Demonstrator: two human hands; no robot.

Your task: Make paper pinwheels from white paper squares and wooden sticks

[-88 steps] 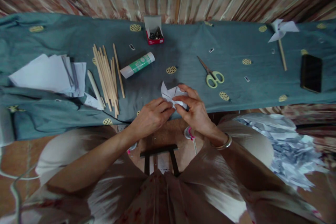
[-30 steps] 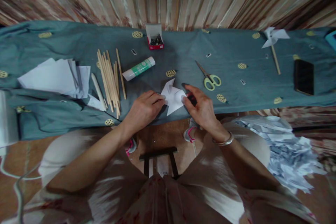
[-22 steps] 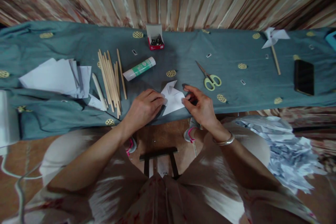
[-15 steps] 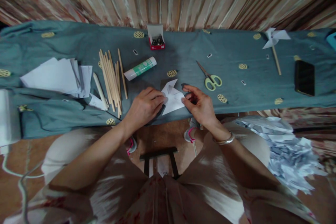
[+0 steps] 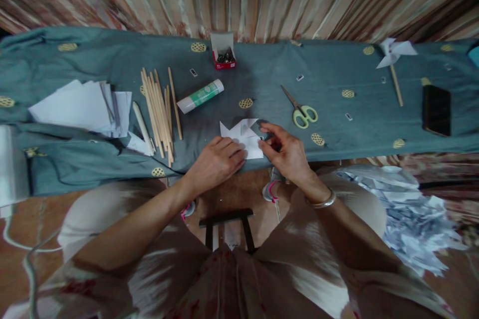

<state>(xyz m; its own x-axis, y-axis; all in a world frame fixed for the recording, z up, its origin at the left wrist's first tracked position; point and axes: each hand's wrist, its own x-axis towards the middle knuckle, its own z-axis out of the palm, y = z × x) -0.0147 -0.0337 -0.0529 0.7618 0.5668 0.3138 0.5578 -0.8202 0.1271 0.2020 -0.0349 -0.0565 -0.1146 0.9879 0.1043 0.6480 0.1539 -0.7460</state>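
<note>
A folded white paper pinwheel (image 5: 245, 135) lies near the front edge of the table, between my two hands. My left hand (image 5: 217, 162) is closed on its lower left part, the fingertips resting on the paper. At the paper's right edge, my right hand (image 5: 286, 152) pinches it between thumb and curled fingers. Beyond the paper lie a glue stick (image 5: 201, 95) with a green label and green-handled scissors (image 5: 300, 109), their blades apart. A small red and white box (image 5: 223, 55) of metal pieces stands open at the back.
Left on the green cloth (image 5: 262, 72) are wooden sticks (image 5: 157, 109) and stacked white paper (image 5: 75, 104). On the right are a pinwheel on a stick (image 5: 392, 55) and a black phone (image 5: 436, 109). Crumpled paper (image 5: 411, 219) is heaped below the table's right side.
The paper pinwheel has turned, so its points face other ways. My left hand has shifted right and nearer to me along its lower edge, while my right hand has barely moved.
</note>
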